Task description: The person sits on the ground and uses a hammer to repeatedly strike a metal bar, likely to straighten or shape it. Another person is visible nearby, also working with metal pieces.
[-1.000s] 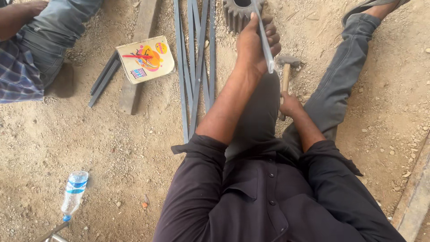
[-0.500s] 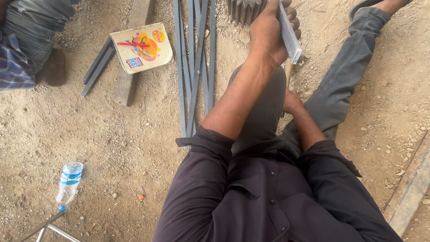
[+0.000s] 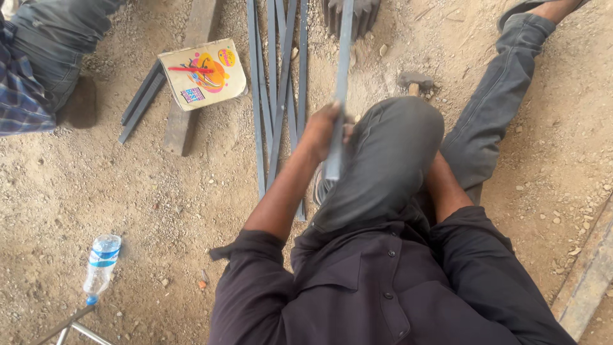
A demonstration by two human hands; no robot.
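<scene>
A person sits on dusty ground, knee (image 3: 389,153) bent up in the middle of the view. The left hand (image 3: 322,131) is clenched around a long flat metal bar (image 3: 341,76), gripping it near its lower end; the bar runs up and away to a toothed gear (image 3: 351,14) at the top edge, its far end lying over the gear. The right hand is hidden behind the raised knee, so whether it grips anything cannot be told; only the forearm (image 3: 447,188) shows. Just beyond the knee a hammer head (image 3: 415,80) rests on the dirt, its handle mostly covered by the leg. Left of the held bar, a bundle of similar bars (image 3: 278,96) lies lengthwise on the ground, passing just beside the left forearm. Farther left lie a wooden plank (image 3: 188,96), a colourful box (image 3: 203,73) resting across it, and two short dark strips (image 3: 140,102). A plastic bottle (image 3: 101,260) lies at lower left, its contents unclear. Another person's leg and checked sleeve (image 3: 25,96) fill the upper left corner.
</scene>
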